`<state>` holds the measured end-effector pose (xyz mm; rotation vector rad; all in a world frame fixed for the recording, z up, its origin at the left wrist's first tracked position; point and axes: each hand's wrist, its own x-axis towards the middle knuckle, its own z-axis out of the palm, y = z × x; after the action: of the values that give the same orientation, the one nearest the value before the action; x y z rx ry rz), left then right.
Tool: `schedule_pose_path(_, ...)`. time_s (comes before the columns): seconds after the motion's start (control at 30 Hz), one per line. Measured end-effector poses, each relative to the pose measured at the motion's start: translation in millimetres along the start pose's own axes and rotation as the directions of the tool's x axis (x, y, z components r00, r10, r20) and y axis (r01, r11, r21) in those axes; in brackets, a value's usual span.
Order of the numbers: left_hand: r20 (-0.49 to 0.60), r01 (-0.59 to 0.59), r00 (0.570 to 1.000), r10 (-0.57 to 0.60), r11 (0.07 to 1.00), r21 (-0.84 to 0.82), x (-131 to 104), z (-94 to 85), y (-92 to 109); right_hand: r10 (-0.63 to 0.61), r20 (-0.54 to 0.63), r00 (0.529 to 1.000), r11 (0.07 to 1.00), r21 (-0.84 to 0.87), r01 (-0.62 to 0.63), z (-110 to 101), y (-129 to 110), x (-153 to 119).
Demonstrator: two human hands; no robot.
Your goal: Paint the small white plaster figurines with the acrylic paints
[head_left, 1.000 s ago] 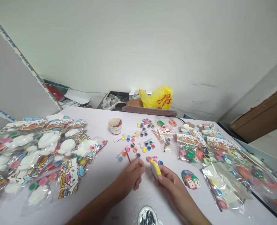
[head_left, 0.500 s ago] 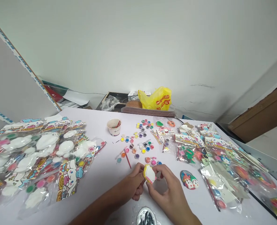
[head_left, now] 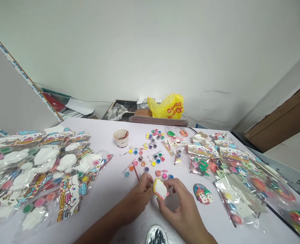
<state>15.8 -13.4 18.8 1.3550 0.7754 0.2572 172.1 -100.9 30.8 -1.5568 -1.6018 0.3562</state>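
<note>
Between my two hands is a small white plaster figure (head_left: pixel 160 189) with yellow paint along its left and top edge and some pink at its lower edge. My right hand (head_left: pixel 181 210) pinches it from the right between thumb and index finger. My left hand (head_left: pixel 142 191) is closed at its left edge; part of its grip is hidden. Just beyond the left knuckles a red paintbrush (head_left: pixel 136 170) lies on the table. Several small paint pots (head_left: pixel 164 176) are spread in front of the hands.
A paper cup (head_left: pixel 121 138) with a brush in it stands behind the paint pots. Bagged white figures (head_left: pixel 45 155) cover the left side, and more packets (head_left: pixel 237 200) the right. A painted oval piece (head_left: pixel 202 194) lies right of my hands, a round black-and-white item (head_left: pixel 156 235) below them.
The left hand has shifted up and away slightly, closer to the paintbrush on the table. The plaster figure has turned a little and stays in the right hand. The whole view has shifted slightly.
</note>
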Motion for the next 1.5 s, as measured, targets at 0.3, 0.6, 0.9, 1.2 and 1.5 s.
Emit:
schedule_pose_path(0.3,-0.096,-0.008,0.995,0.019,0.994,0.112,-4,-5.2,1,0.047,-0.062,0.997,0.992,-0.111,-0.054,-7,12,1)
schedule_pose_path(0.6,-0.009,0.135,0.990,-0.138,0.983,-0.127,-1,2.2,5,-0.004,-0.063,0.998,0.998,-0.056,0.000,2,7,0)
schedule_pose_path(0.9,0.053,0.200,0.980,-0.194,0.959,-0.199,3,9.4,-1,-0.004,-0.067,0.998,1.000,-0.007,0.004,3,-2,1)
schedule_pose_path(1.2,-0.031,0.148,0.988,-0.150,0.987,-0.063,1,3.4,-8,0.049,-0.095,0.994,0.996,-0.075,-0.056,-1,5,1)
schedule_pose_path(1.5,-0.023,0.108,0.994,-0.107,0.994,0.017,-4,9.8,4,0.107,-0.071,0.992,0.990,-0.080,-0.113,2,8,2)
